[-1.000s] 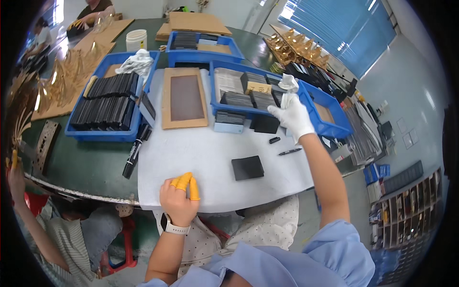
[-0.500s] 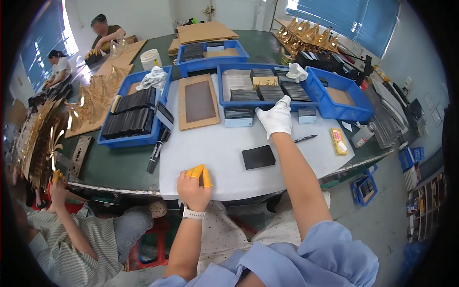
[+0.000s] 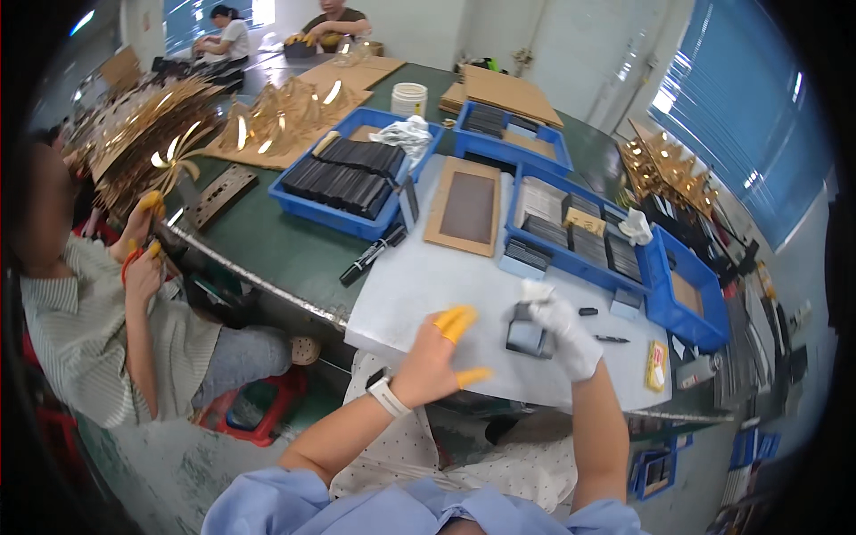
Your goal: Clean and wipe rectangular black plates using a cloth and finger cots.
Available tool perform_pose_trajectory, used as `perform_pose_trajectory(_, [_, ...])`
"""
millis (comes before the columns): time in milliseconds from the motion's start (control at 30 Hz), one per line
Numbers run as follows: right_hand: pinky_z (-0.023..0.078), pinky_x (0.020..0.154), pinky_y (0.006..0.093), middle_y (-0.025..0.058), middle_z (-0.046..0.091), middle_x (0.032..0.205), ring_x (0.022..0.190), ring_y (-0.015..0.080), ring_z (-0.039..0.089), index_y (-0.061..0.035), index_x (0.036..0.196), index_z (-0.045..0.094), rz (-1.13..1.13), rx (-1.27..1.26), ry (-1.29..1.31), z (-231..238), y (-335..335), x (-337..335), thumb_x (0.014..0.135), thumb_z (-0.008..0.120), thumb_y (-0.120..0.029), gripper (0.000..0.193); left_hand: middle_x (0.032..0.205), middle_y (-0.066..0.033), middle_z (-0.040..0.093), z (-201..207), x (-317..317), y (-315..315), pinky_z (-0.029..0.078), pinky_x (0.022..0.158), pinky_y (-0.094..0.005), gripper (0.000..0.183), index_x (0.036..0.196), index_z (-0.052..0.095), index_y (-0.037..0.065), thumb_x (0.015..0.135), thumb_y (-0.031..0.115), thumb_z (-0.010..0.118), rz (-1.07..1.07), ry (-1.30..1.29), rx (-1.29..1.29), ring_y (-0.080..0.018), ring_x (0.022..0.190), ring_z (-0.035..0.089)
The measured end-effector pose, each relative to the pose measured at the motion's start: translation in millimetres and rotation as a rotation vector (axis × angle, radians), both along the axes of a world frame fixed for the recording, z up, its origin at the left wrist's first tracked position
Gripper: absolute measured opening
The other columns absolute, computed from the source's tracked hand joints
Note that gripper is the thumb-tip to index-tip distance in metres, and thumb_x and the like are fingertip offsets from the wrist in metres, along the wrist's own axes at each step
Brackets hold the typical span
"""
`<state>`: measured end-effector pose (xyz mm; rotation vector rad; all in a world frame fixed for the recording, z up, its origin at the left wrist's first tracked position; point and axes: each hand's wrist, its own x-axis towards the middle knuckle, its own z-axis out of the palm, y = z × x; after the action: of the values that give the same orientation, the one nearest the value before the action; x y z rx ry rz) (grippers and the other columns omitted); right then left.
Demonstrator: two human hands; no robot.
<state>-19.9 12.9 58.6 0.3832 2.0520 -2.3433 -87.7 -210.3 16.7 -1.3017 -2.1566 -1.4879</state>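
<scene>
My right hand (image 3: 569, 334), in a white glove, is closed at the upper right edge of a small black plate (image 3: 526, 341) over the white-covered tabletop. Part of the plate looks light blue, and motion blurs this spot. My left hand (image 3: 437, 352) wears yellow finger cots and a wristwatch. Its thumb and fingers are spread with nothing between them, left of the plate. Beyond my right hand, a stack of dark plates (image 3: 526, 256) with a light-blue front stands against a blue tray (image 3: 548, 250) of similar plates. To the right lie a black pen (image 3: 613, 339) and a small black cap (image 3: 588, 311).
A blue tray of black plates (image 3: 348, 169) stands left, beside thick markers (image 3: 370, 257) and a framed brown panel (image 3: 464, 207). More blue trays stand behind and right. A yellow packet (image 3: 657, 366) lies near the right edge. A co-worker (image 3: 116, 303) sits at the left.
My right hand has come back from the tray to the black plate nearer me. My left hand has opened from a curled pose and moved right. The view has turned left.
</scene>
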Motion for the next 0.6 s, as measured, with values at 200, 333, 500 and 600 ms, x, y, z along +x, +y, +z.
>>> perform_pose_trajectory(200, [0.038,0.098,0.0307,0.0050,0.049,0.125,0.115,0.0145,0.048,-0.0041,0.134,0.039,0.269,-0.246,-0.014,4,-57,-4,0.080,0.062,-0.015,0.059,0.117,-0.0100,0.052,18,3,-6,0.034,0.095,-0.0417,0.072,0.120,0.052,0.004,0.061,0.033,0.082,-0.086,0.095,-0.025,-0.0316,0.109,0.044])
perform_pose_trajectory(333, [0.039,0.097,0.0313,0.0050,0.047,0.129,0.117,0.0153,0.047,-0.0049,0.136,0.037,0.401,-0.410,0.113,-9,-71,-19,0.087,0.053,-0.054,0.071,0.108,-0.0089,0.056,37,-9,-24,0.035,0.093,-0.0403,0.063,0.112,0.058,0.004,0.060,0.027,0.082,-0.057,0.145,-0.086,-0.0289,0.101,0.049])
perform_pose_trajectory(500, [0.052,0.069,0.0252,0.0060,0.061,0.102,0.082,0.0136,0.062,-0.0091,0.120,0.050,0.321,-0.536,-0.082,-43,-82,-69,0.086,0.047,-0.061,0.062,0.097,-0.0108,0.060,68,-56,-49,0.046,0.079,-0.0351,0.054,0.104,0.061,0.002,0.059,0.022,0.083,0.246,0.232,0.014,-0.0251,0.089,0.057])
perform_pose_trajectory(600, [0.048,0.054,0.0204,0.0047,0.062,0.083,0.063,0.0107,0.059,-0.0098,0.110,0.054,0.419,-0.547,-0.028,-46,-104,-105,0.087,0.050,-0.057,0.052,0.087,-0.0103,0.061,95,-121,-42,0.048,0.070,-0.0303,0.048,0.099,0.062,-0.001,0.062,0.019,0.083,0.509,0.341,0.083,-0.0196,0.076,0.059])
